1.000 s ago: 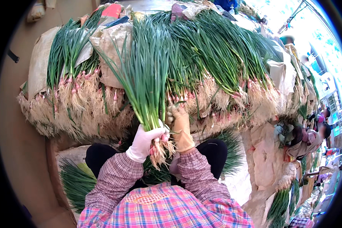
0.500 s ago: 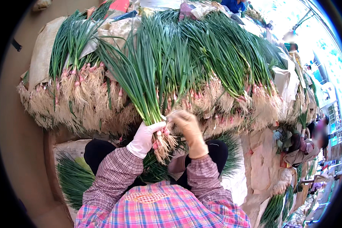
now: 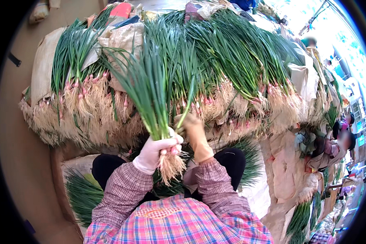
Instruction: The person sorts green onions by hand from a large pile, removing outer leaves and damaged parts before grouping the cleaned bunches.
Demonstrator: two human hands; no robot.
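Observation:
My left hand (image 3: 153, 151), in a white glove, is wrapped round a bunch of green garlic (image 3: 152, 110) just above its pinkish bulbs. The long leaves fan upward and away from me, and pale roots (image 3: 170, 166) hang below the fist. Close against the right side of the bunch is my right hand (image 3: 194, 132), in a tan glove, its fingers closed and a little blurred. A single yellow-green stalk (image 3: 187, 106) runs up from those fingers, slanting away from the bunch.
A broad heap of green garlic (image 3: 227, 53) lies across the front, roots toward me. Loose greens (image 3: 83, 193) lie on a sheet at my left, with more (image 3: 248, 160) by my right knee. Another person (image 3: 333, 146) sits at far right, near bundled greens (image 3: 301, 215).
The bunch has turned more upright, its roots now hanging straight down. My right hand has drawn slightly down and inward, with a stalk now standing out from its fingers.

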